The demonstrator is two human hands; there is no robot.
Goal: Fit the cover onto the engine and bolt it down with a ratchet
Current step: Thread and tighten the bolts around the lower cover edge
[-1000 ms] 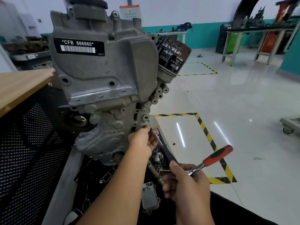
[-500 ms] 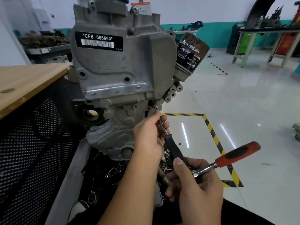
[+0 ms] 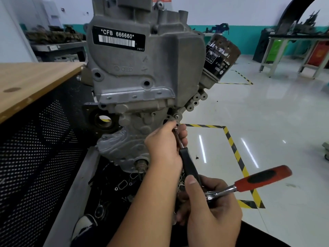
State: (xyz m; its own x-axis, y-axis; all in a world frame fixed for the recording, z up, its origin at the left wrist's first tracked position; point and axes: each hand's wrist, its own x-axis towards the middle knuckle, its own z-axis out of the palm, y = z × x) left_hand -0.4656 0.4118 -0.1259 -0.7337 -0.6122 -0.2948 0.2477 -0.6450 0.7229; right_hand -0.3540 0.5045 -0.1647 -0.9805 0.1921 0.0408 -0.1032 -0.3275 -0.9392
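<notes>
Cover [image 3: 142,68] is sitting on the front of the engine [image 3: 135,139], grey cast aluminium with a black label reading *CFB 666660* [image 3: 119,37] up top, and the whole block stands upright right in front of the person, next to a wooden bench [image 3: 30,84] with a black perforated side panel. Oil filter [image 3: 220,57] sticks out on the right of the engine, pretty rusty on the end. The left hand [image 3: 165,147] is pinched around a thin metal shaft [image 3: 178,139] with its tip up at the small bolt holes on the engine's right edge, just below a bolt head [image 3: 176,116] that's already sitting there. That shaft runs down into a black extension handle [image 3: 189,164], and the right hand [image 3: 211,211] is wrapped around the bottom of it together with the head of the ratchet [image 3: 249,183], whose red-and-black grip pokes out to the right over the floor. Under the engine there's a dark tray-like stand [image 3: 74,184] with loose gaskets [image 3: 122,184] and small metal bits lying in it, can't really make out each one. Yellow-black tape [image 3: 235,154] marks the glossy floor behind.
</notes>
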